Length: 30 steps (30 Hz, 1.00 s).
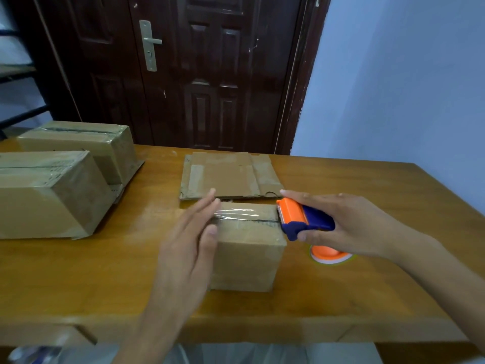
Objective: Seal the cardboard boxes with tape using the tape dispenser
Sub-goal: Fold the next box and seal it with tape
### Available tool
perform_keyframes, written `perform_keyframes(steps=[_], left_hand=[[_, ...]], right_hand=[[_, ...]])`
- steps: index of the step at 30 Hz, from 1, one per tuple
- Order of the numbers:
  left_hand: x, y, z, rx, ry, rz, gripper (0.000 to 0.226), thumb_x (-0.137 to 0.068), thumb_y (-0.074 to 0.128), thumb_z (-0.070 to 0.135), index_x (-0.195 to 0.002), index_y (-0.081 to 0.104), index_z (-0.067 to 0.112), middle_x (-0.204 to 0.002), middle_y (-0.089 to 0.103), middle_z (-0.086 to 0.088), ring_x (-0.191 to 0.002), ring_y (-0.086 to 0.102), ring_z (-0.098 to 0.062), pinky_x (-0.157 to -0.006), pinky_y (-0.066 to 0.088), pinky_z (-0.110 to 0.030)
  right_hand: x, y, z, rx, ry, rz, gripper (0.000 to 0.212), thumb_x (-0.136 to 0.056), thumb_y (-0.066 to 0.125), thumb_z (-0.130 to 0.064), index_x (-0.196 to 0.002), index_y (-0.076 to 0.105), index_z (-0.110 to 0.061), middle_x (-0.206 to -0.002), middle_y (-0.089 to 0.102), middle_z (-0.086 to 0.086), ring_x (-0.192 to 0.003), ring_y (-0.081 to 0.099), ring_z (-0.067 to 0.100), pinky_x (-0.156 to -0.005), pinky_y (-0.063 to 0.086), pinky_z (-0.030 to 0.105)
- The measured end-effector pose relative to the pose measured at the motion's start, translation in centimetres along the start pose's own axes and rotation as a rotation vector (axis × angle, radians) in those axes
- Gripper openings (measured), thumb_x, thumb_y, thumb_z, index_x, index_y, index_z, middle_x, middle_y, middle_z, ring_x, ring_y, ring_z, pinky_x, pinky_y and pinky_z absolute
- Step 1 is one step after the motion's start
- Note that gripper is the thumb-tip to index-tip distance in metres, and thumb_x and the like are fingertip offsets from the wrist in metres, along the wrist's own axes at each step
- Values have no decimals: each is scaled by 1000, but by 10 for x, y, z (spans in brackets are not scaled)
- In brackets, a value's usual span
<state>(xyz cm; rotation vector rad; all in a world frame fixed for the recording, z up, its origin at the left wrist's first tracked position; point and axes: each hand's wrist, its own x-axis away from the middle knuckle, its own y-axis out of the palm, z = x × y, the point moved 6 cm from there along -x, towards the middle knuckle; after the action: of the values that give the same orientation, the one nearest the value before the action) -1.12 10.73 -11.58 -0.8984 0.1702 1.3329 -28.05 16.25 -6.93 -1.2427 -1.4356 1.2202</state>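
Small box (249, 248) mid-bench, tape part-laid | my right hand (349, 227) clenches the dispenser (304, 219) at its right edge | left hand (189, 240), fingers released, smooths tape (wrinkle risk if pressure slips)

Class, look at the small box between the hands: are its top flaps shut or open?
Shut. The small box has its flaps lying flat, meeting at a dark seam, with clear tape over the seam's left part; the right part looks bare.
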Motion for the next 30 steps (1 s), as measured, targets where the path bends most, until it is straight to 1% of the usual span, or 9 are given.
perform_keyframes(steps=[2,4,7,10,12,14,20,22,30], left_hand=[[12,17,2,-114,-77,-97,63,-108,24,61,-159,44,29,-168,32,20,-155,22,6,-123,29,-33],[11,19,3,-257,-24,-106,64,-109,23,61,-156,49,27,-166,38,14,-156,26,-1,-120,36,-37],[-2,6,13,-505,195,-112,63,-112,25,55,-144,64,18,-152,58,0,-150,44,-20,-117,45,-48],[-8,11,22,-634,464,-253,61,-113,28,53,-147,59,13,-159,51,-6,-156,35,-27,-122,38,-54],[-8,19,23,-643,556,-352,64,-113,27,56,-156,48,15,-166,41,-4,-157,31,-23,-123,37,-50],[-8,22,22,-616,533,-380,65,-112,25,58,-158,45,17,-165,42,-1,-156,34,-18,-124,38,-46],[-8,26,19,-544,568,-355,54,-112,37,49,-156,51,19,-163,45,5,-154,37,-12,-125,33,-37],[-8,27,19,-534,578,-350,55,-111,38,49,-154,53,19,-162,47,5,-153,39,-13,-124,33,-36],[-9,24,21,-472,565,-375,54,-110,39,51,-152,56,21,-159,51,7,-151,41,-11,-124,36,-37]], right_hand=[[-1,1,-1,2,-8,10,79,-88,44,-82,-156,8,-65,-121,49,-37,-91,54,-9,-69,38,11],[-1,3,0,-11,-9,14,79,-87,43,-82,-156,8,-65,-120,52,-36,-91,55,-8,-69,39,12],[-1,3,1,4,-5,18,80,-87,43,-84,-156,7,-65,-122,55,-32,-90,56,-4,-70,40,13],[-2,3,2,42,-8,19,82,-87,42,-85,-157,5,-64,-133,60,-26,-91,57,-2,-70,41,13],[-2,4,3,55,-7,18,82,-87,42,-85,-157,4,-64,-139,59,-24,-93,58,3,-70,43,14],[1,2,3,51,-9,19,82,-87,43,-85,-157,4,-64,-140,59,-24,-97,58,5,-72,47,15],[16,-24,5,29,42,26,80,-83,50,-80,-155,20,-63,-95,51,-35,-86,54,-2,-66,39,18],[21,-24,4,37,38,7,79,-84,53,-79,-155,21,-64,-90,51,-36,-83,55,-2,-65,39,17],[35,-22,4,54,10,15,81,-83,47,-86,-154,13,-66,-104,58,-31,-88,57,-2,-68,42,18]])
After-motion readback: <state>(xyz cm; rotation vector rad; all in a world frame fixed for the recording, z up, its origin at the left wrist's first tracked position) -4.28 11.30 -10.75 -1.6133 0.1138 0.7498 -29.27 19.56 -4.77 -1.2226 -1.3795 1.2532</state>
